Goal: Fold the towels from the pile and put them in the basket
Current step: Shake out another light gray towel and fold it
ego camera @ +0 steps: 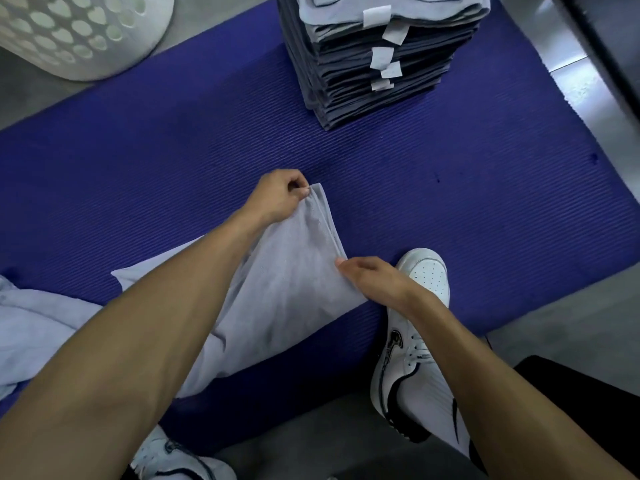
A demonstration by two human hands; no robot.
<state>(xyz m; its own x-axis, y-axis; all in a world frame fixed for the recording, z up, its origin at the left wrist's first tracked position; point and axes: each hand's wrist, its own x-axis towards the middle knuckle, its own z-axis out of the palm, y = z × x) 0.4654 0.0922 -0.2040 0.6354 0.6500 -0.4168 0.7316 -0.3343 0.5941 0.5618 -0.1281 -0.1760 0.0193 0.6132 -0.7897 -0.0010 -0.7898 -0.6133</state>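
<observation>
We see the left hand (277, 195) pinching the far corner of a grey towel (291, 271) on the blue mat (450, 202), while the right hand (372, 278) grips its near corner. Beyond, the towel pile (377, 57) stands tall, and the white basket (79, 32) waits far left.

we see even, soft indoor light with only faint shadows under the arms. a bright glare strip lies on the floor (568, 64) at upper right. wide-angle bending curves the edges, and the basket (79, 32) and corners look slightly blurred.
</observation>
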